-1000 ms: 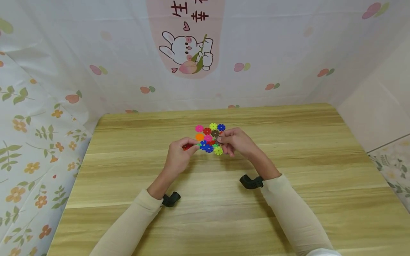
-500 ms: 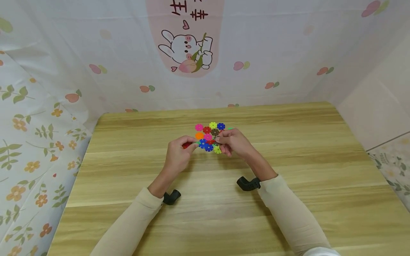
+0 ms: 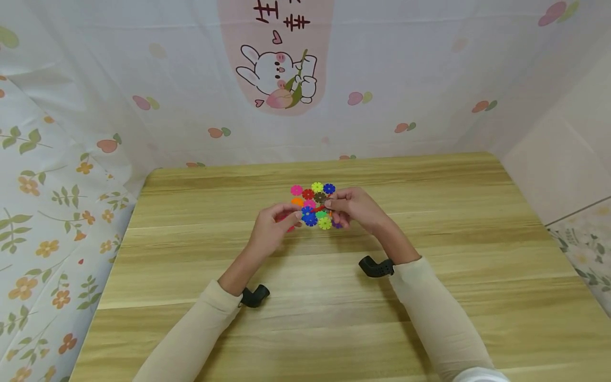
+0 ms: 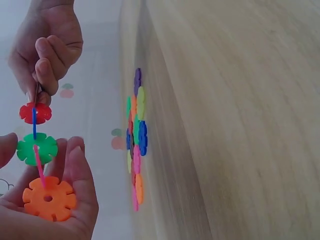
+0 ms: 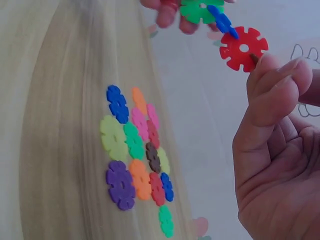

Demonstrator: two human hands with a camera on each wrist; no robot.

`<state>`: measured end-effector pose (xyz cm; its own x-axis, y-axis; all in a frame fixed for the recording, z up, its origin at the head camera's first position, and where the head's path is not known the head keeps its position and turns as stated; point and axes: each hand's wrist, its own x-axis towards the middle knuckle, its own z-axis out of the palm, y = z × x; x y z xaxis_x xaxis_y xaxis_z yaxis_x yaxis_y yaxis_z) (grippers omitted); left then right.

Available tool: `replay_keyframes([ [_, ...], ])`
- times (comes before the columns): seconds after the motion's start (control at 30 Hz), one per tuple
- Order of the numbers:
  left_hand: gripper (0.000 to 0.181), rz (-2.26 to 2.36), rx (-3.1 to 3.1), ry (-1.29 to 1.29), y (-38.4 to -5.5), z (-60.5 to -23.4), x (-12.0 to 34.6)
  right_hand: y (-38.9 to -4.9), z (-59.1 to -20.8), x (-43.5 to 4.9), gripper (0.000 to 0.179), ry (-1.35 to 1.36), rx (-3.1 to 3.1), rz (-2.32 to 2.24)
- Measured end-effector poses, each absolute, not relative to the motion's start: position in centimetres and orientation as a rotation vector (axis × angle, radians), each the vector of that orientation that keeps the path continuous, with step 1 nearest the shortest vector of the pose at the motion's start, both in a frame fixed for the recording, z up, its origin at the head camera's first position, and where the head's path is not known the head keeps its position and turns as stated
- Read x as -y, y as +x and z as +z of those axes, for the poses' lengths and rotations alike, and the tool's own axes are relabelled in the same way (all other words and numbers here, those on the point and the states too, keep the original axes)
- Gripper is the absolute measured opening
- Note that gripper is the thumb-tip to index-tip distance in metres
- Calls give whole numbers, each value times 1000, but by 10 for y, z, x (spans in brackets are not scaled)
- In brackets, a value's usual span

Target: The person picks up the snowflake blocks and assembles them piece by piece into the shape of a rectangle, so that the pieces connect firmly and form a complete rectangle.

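Note:
A short chain of notched plastic snowflake discs hangs between both hands, above the tabletop. Its orange disc (image 4: 61,205) lies over the left palm, joined through a pink disc (image 4: 39,165) to a green disc (image 4: 31,150). Beyond come a blue disc (image 4: 34,125) and a red disc (image 5: 231,52). My left hand (image 3: 269,231) holds the chain's near end, thumb and fingers around the green disc. Between thumb and forefinger, my right hand (image 3: 360,209) pinches a brown disc (image 5: 254,58), mostly hidden by the fingertips, its edge at the red disc's rim.
Loose discs of several colours lie flat in a cluster on the wooden table (image 3: 310,318), among them a purple disc (image 5: 116,187) and a yellow-green disc (image 5: 111,137). A patterned cloth (image 3: 406,69) hangs behind the table's far edge.
My left hand has shifted slightly right and the chain has turned in its fingers. My right hand dipped slightly left, then came back up and right. The loose discs have stayed put.

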<state>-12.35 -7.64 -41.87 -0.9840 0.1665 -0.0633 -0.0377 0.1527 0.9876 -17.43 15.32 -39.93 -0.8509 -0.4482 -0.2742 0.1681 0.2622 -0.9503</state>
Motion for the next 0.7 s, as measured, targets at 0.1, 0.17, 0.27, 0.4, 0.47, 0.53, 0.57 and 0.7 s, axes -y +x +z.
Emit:
replay_keyframes([
  [0.1, 30, 1946, -2162, 86, -125, -418, 78, -175, -397, -153, 28, -268, -2051, -1622],
  [0.17, 32, 1938, -2111, 65, -125, -417, 78, -176, -396, -153, 27, -271, -2057, -1621],
  [0.27, 34, 1917, -2059, 42, -125, -417, 79, -176, -396, -152, 28, -265, -2062, -1625],
  [0.4, 31, 1881, -2044, 19, -125, -417, 78, -176, -396, -150, 34, -278, -2061, -1643],
  [0.47, 29, 1869, -2040, 1, -126, -417, 77, -175, -396, -148, 35, -292, -2058, -1657],
  [0.53, 27, 1871, -2023, 2, -126, -419, 76, -174, -397, -146, 37, -300, -2051, -1669],
  [0.57, 26, 1873, -2017, 3, -126, -419, 76, -174, -397, -146, 38, -304, -2048, -1672],
  [0.7, 24, 1878, -2020, 22, -126, -421, 75, -174, -399, -143, 38, -309, -2044, -1675],
])
